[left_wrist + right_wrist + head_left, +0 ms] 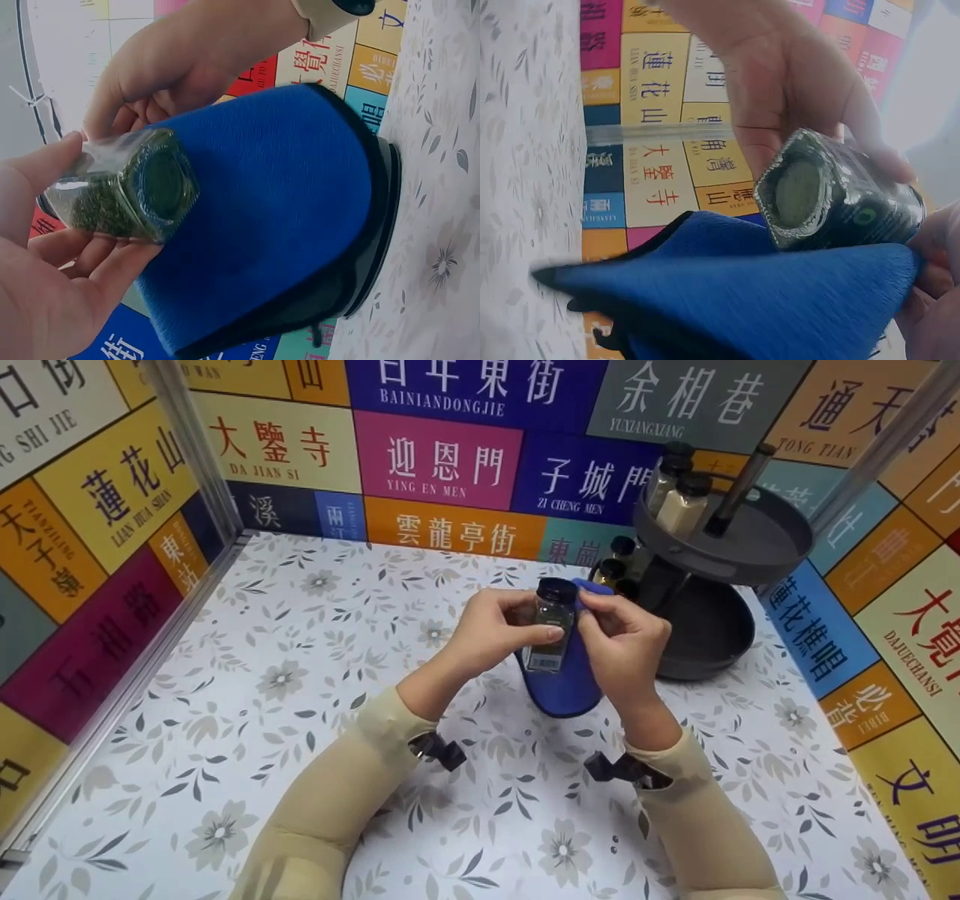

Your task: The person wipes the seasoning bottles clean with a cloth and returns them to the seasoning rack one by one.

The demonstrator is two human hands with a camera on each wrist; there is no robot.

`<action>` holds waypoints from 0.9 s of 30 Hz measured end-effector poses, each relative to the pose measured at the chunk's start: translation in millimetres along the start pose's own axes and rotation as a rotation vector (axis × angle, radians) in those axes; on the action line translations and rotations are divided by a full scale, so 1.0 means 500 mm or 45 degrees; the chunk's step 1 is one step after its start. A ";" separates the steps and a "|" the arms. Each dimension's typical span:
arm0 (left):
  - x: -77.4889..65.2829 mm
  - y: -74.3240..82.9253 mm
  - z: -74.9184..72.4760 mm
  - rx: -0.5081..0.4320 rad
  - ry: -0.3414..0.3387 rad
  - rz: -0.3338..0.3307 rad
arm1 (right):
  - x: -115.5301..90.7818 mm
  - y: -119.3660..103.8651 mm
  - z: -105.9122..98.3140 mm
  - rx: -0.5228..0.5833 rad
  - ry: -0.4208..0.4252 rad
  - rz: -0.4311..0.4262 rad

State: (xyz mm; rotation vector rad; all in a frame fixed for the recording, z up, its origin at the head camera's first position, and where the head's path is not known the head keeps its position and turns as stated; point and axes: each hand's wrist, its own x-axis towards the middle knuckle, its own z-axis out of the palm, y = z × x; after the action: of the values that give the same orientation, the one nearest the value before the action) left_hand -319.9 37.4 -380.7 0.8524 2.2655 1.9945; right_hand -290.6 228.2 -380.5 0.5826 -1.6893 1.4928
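My left hand (487,626) grips a small glass spice jar (553,619) by its sides, tilted, dark lid up. Dried green herbs fill part of the jar (112,199) in the left wrist view, where its ridged glass base faces the camera. A blue cloth (561,690) with black edging hangs from my right hand (628,649), which pinches it between thumb and fingers close to the jar's lid. In the right wrist view the cloth (780,292) spreads below the jar (855,195), whose label side shows.
A dark two-tier round rack (724,532) stands at the back right. On its upper tier are a jar of pale powder (684,506) and another dark-lidded jar (667,472); more jars (615,570) sit behind my right hand. Sign-printed panels (442,457) wall in the flower-patterned table (225,720).
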 end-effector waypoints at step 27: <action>0.002 0.015 -0.055 -0.130 0.354 0.062 | -0.035 0.012 0.036 -0.135 -0.264 -0.009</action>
State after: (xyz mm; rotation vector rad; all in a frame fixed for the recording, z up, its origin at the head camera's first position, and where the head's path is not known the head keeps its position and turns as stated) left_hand -327.4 12.6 -368.3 0.6652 2.2676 2.3607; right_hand -289.7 209.2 -397.7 0.7049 -1.9094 1.3666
